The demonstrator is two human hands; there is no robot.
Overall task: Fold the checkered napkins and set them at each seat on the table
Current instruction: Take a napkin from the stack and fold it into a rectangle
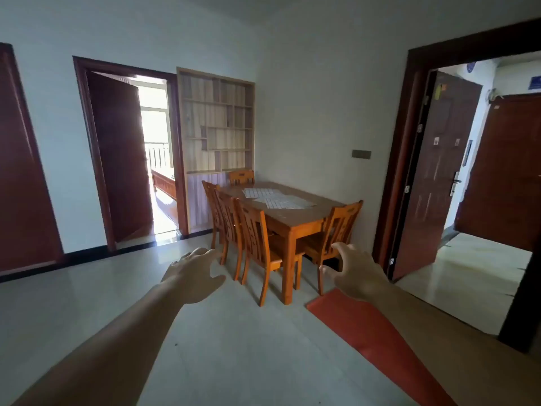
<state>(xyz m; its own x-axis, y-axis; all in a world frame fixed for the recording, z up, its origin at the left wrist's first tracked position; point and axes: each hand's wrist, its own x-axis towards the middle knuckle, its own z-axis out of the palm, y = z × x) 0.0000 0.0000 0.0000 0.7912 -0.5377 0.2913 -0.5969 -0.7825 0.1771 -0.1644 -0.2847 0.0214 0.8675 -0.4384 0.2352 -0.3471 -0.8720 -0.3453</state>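
Note:
Pale checkered napkins [276, 198] lie spread flat and overlapping on a wooden dining table [295, 222] against the far wall, well beyond arm's reach. Wooden chairs surround it: three along the left side [251, 238], one at the near right end [336, 232], one at the far end [241, 176]. My left hand [194, 276] and my right hand [355, 273] are stretched out in front of me, palms down, fingers spread, holding nothing. Both hands hover over the floor short of the table.
Pale tiled floor [234, 347] lies between me and the table. A red mat [377, 344] runs along the floor at right. An open doorway [474, 177] stands at right, another open door [134, 159] at back left, and a wall shelf [216, 121] behind the table.

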